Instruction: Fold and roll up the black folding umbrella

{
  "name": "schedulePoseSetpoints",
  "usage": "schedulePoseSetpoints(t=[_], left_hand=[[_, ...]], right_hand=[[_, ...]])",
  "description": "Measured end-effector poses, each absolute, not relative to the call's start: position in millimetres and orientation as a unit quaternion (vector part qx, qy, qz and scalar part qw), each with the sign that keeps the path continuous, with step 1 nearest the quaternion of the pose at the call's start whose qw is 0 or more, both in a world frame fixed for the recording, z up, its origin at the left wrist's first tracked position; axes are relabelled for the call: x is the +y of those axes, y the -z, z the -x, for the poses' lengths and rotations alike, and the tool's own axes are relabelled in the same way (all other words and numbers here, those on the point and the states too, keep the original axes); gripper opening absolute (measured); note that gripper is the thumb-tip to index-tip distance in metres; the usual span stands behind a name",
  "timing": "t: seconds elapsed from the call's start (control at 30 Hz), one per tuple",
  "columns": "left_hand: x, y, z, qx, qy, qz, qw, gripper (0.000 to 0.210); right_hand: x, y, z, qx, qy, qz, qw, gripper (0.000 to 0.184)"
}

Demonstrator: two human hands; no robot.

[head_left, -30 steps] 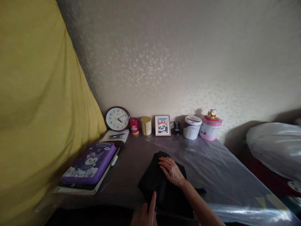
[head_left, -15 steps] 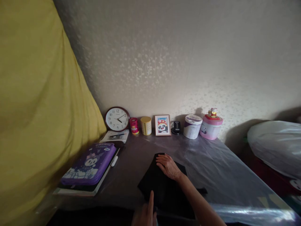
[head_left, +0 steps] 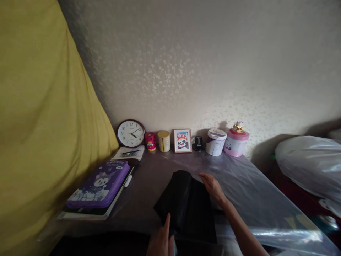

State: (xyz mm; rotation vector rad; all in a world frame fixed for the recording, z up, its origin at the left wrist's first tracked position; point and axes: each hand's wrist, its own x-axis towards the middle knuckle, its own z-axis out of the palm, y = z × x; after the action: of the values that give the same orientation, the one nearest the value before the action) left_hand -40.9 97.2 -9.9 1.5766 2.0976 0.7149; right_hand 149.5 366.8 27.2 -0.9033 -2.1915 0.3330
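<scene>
A black folded cloth-like piece point(head_left: 176, 199) lies on the table in front of me, with a raised fold along its left part and a flatter panel point(head_left: 199, 213) on the right. My left hand point(head_left: 161, 241) is at its near left edge, index finger stretched out over the black material and thumb apart. The other fingers of that hand are hidden, and something pale shows beside the thumb. At the far right edge of the piece, my right hand point(head_left: 213, 186) has its fingers extended and close together, palm turned toward the material.
Along the wall stand a clock point(head_left: 131, 133), a red can point(head_left: 150, 141), a yellow canister point(head_left: 164, 141), a framed panda picture point(head_left: 182, 141), a black device point(head_left: 198, 143), and white point(head_left: 216, 142) and pink point(head_left: 236, 142) tubs. A purple case point(head_left: 98, 185) lies on books at left.
My right hand has moved off the top of the black piece to its right edge. A strap-like end that stuck out at right is less visible. My left hand stays nearly in place.
</scene>
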Motion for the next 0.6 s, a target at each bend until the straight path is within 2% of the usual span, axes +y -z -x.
schedulePoseSetpoints(t=[0.27,0.43,0.6], left_hand=[[95.3,24.8,39.7,0.729,-0.351,-0.565,0.159,0.058],[93.8,26.8,49.7,0.704,-0.365,-0.573,0.205,0.056],[92.2,28.3,51.8,0.676,-0.439,-0.549,0.22,0.05]], right_hand=[[340.6,-12.4,-203.0,-0.84,-0.218,0.357,0.346,0.029],[334.0,-9.7,-202.3,-0.826,-0.277,0.328,0.366,0.029],[330.1,-21.7,-197.4,-0.838,-0.256,0.308,0.37,0.025]])
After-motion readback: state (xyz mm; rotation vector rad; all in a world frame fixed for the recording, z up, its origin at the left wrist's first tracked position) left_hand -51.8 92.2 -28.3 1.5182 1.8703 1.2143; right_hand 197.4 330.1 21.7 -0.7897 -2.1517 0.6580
